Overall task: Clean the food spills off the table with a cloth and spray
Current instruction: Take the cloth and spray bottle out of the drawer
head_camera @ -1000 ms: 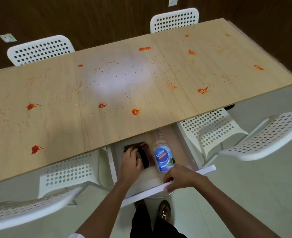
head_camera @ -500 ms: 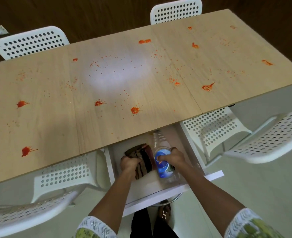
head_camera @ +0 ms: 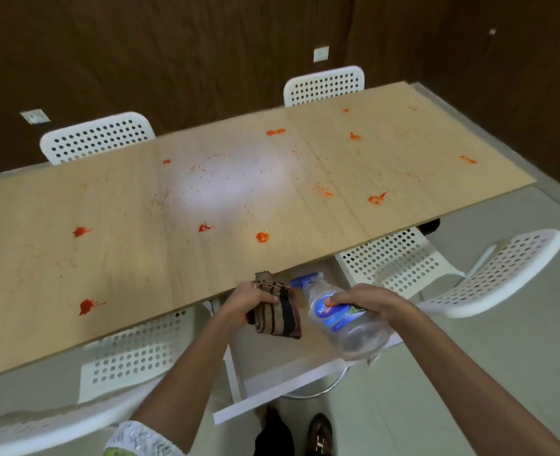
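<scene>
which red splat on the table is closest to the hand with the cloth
The round orange-red splat near the table's front edge, just beyond the left hand holding the cloth; other splats lie farther left, right or back.

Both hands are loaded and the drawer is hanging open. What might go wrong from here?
The drawer stands pulled out at the person's legs; stepping in to wipe may bump it. The right hand holds the spray bottle by its body, tilted, not at the trigger, so it may slip. The cloth in the left hand is bunched and may smear the red spills.
</scene>
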